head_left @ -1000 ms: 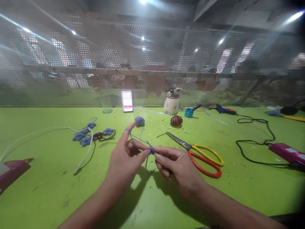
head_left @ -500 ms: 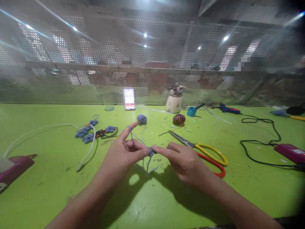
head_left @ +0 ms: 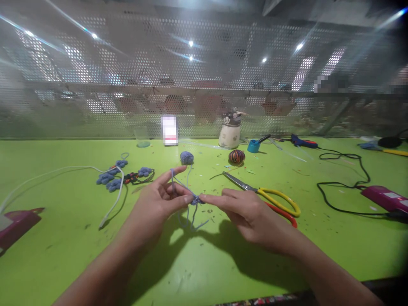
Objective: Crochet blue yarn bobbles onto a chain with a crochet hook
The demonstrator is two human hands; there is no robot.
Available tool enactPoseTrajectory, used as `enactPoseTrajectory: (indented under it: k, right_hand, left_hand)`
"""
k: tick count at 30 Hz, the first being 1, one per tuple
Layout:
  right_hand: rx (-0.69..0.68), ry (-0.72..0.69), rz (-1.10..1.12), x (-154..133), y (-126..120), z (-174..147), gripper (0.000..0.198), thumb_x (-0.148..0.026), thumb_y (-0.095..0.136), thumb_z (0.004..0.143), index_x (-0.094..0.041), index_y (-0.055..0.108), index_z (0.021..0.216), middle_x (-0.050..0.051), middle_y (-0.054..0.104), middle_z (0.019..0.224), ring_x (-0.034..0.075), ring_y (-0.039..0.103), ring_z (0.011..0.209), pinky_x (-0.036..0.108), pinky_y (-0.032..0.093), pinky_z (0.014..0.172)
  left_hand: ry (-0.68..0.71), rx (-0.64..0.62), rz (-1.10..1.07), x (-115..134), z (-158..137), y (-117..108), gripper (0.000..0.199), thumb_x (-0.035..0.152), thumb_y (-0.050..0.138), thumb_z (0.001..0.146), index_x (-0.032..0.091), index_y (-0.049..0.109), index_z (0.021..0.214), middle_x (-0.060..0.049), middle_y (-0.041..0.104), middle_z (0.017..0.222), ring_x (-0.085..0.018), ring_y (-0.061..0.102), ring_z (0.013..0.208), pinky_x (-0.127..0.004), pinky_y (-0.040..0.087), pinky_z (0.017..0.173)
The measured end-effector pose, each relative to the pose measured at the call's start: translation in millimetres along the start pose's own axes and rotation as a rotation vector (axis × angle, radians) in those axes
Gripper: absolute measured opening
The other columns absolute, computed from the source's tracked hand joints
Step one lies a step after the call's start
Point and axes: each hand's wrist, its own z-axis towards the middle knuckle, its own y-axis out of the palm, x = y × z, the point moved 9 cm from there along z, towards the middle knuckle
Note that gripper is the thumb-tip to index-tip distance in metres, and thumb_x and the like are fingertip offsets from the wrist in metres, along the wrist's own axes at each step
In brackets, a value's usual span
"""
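Thumb and fingers of my left hand [head_left: 161, 196] pinch a small blue crochet piece [head_left: 196, 199], with a strand of blue yarn looped over the raised index finger. My right hand [head_left: 248, 212] is closed, its index fingertip against the piece's right side; whatever lies inside its fingers is hidden. Loose yarn tails hang below the piece. Behind my hands sits a blue yarn ball [head_left: 186, 158], a strand running from it towards them. Scissors [head_left: 247, 186] with one yellow and one red handle lie partly behind my right hand.
Blue crocheted flowers [head_left: 110, 177] lie left beside a white cable [head_left: 121, 187]. Farther back stand a phone [head_left: 169, 131], a bottle [head_left: 229, 135] and a blue pot [head_left: 254, 146]. A multicoloured yarn ball [head_left: 236, 157] sits near the scissors. A black cord [head_left: 347, 212] runs to a magenta power strip [head_left: 381, 197].
The whole view has shifted slightly. Both hands stay at the blue crochet piece, which now looks flatter between the fingertips. The left index finger points a little more to the right.
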Motion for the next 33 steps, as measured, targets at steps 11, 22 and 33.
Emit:
enactPoseTrajectory:
  k: [11,22,33]
  right_hand:
    - [0.093,0.334,0.662,25,9,1,0.036,-0.015,0.052,0.091,-0.018,0.067,0.123,-0.003,0.048,0.062,0.009,0.032,0.053,0.023,0.026,0.050]
    - [0.048,0.515,0.962,37,31,0,0.042,-0.025,0.057,0.087,-0.014,0.064,0.127,-0.005,0.040,0.056,0.008,0.028,0.048,0.023,0.022,0.046]
    - [0.023,0.452,0.914,32,30,1,0.039,-0.021,0.057,0.089,-0.012,0.065,0.125,-0.006,0.037,0.056,0.008,0.028,0.049,0.023,0.021,0.046]
  left_hand:
    - [-0.014,-0.140,0.127,-11,0,11,0.027,0.022,0.075,0.074,0.021,0.072,0.101,0.003,0.062,0.071,-0.012,0.052,0.066,-0.027,0.040,0.065]
    - [-0.080,-0.167,0.130,-20,0,14,0.035,0.023,0.076,0.072,0.021,0.072,0.106,0.003,0.061,0.074,-0.014,0.053,0.071,-0.029,0.040,0.069]
    - [-0.092,-0.100,0.125,-15,2,10,0.037,0.030,0.082,0.068,0.017,0.074,0.102,0.000,0.068,0.073,-0.014,0.057,0.070,-0.030,0.041,0.073]
